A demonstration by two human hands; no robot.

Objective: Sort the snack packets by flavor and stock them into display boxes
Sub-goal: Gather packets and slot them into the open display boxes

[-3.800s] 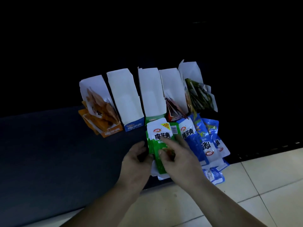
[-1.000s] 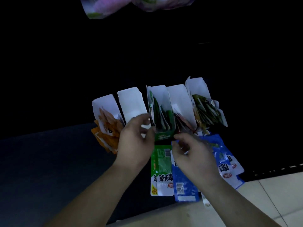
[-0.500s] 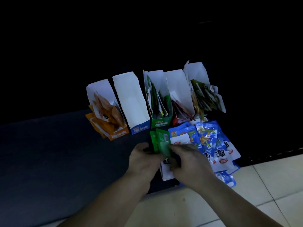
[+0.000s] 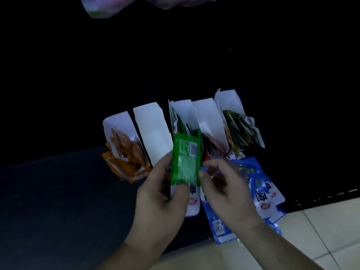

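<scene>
Counting from the left, you have five display boxes [image 4: 153, 133] in one row on the dark bench [image 4: 48, 191]. The first holds orange packets [image 4: 126, 149], the second shows its white inner wall, the third holds green packets [image 4: 180, 123], the fourth red packets [image 4: 212, 147] and the fifth dark green packets [image 4: 239, 129]. Your left grip [image 4: 161, 193] holds one green packet [image 4: 186, 158] upright, thumb on its lower edge and fingers behind its left side. The packet's top reaches the front of the third box. Beneath it one white-ended packet [image 4: 192, 205] lies flat on the bench. Your right grip [image 4: 224, 191] sits just beside the held packet with its thumb at the right edge and fingers curled; you cannot tell whether it pinches. Right of that lies a heap of blue packets [image 4: 263, 191], overlapping too much to count, beside the tiled floor [image 4: 321, 230].
</scene>
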